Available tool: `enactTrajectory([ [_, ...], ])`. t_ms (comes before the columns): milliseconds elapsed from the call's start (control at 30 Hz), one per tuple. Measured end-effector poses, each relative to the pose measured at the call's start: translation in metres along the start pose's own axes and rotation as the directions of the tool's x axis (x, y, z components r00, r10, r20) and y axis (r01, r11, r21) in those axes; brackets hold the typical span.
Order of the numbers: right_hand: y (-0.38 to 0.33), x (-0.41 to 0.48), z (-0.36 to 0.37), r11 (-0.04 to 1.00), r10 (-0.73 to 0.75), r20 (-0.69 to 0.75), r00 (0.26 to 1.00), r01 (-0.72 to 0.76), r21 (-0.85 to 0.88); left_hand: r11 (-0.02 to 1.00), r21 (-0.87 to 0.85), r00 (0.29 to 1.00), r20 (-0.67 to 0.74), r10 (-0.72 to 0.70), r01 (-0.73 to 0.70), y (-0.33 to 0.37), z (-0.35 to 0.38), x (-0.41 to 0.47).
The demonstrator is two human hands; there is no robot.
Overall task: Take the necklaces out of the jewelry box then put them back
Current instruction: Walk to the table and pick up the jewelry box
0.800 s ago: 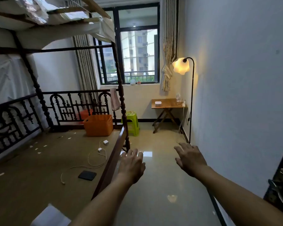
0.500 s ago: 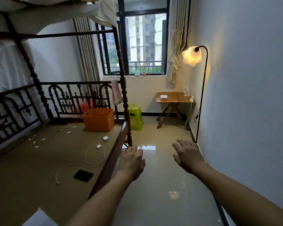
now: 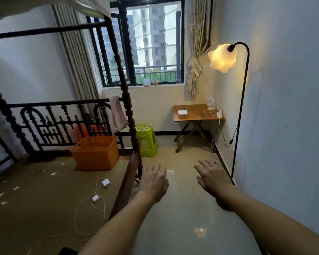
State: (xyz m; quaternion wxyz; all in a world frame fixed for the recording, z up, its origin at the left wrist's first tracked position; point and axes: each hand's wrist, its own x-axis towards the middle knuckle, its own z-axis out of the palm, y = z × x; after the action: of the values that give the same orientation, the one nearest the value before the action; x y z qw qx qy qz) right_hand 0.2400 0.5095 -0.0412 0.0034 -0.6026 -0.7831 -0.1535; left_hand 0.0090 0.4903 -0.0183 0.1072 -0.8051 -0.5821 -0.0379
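Note:
A small white box (image 3: 182, 112) sits on a wooden folding table (image 3: 197, 115) against the far wall under the window; it is too far off to tell its contents. No necklace shows. My left hand (image 3: 155, 181) is stretched out over the floor, palm down, fingers loosely apart and holding nothing. My right hand (image 3: 212, 176) is held out beside it, also palm down with fingers apart and nothing in it. Both hands are several steps short of the table.
A dark wooden bed frame (image 3: 126, 183) with a post runs along my left. On the bed lie an orange crate (image 3: 96, 152) and white chargers (image 3: 105, 182). A green stool (image 3: 145, 139) stands by the post. A lit floor lamp (image 3: 238, 107) lines the right wall.
The view has moved forward down the aisle and tilted down; the table, stool and lamp loom larger. Both hands stay stretched out in front, fingers apart.

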Motion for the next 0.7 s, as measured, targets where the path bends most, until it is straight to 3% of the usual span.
enactTrajectory([
  [267,0.080,0.164,0.057,1.000,0.003,-0.023,1.000,-0.003,-0.011,1.000,-0.001,1.000,-0.009,0.023,-0.023,-0.015,0.054,0.192],
  [533,0.171,0.351,0.099,0.999,-0.034,-0.061,0.998,0.033,-0.006,0.996,-0.037,0.996,-0.030,-0.083,0.082,-0.039,0.085,0.390],
  [700,0.193,0.457,0.120,0.997,-0.073,-0.067,0.995,0.073,-0.001,0.992,-0.062,0.994,-0.010,-0.106,0.105,-0.067,0.113,0.483],
])
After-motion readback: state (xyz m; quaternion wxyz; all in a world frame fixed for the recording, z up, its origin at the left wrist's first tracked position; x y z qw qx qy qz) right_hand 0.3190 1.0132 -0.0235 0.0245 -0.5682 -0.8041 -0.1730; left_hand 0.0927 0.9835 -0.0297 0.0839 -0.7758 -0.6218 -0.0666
